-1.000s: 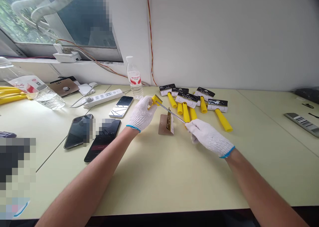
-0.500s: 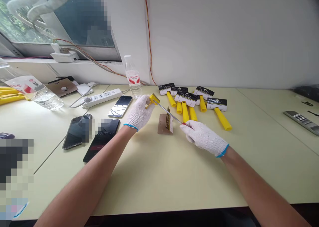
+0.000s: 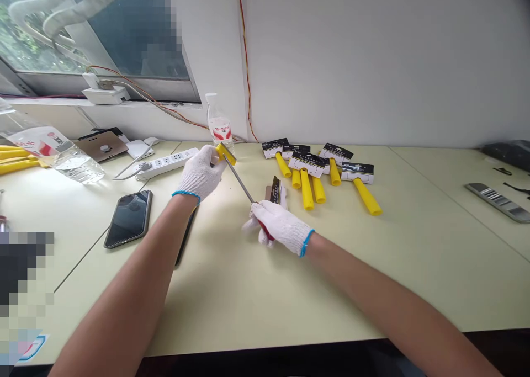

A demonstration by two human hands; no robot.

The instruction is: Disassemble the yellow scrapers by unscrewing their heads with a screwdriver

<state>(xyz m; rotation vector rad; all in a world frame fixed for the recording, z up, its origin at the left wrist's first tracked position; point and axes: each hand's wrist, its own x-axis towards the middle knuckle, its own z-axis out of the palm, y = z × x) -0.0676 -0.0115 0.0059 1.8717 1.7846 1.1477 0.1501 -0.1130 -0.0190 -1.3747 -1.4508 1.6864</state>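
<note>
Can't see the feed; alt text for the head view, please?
A gloved left hand holds a small yellow piece above a pale table, while the gloved right hand grips a red-handled tool, its metal shaft reaching to the piece. Several yellow handles with black-and-white cards lie farther back, right; a phone lies left.

The brand name "Wahaha" can be read in red on the label of the upright bottle. On the leaning bottle at far left, red print is borne but cannot be made out. Pale characters are printed on the black-and-white cards and yellowish ones on the folded card, all too small to be read.
</note>
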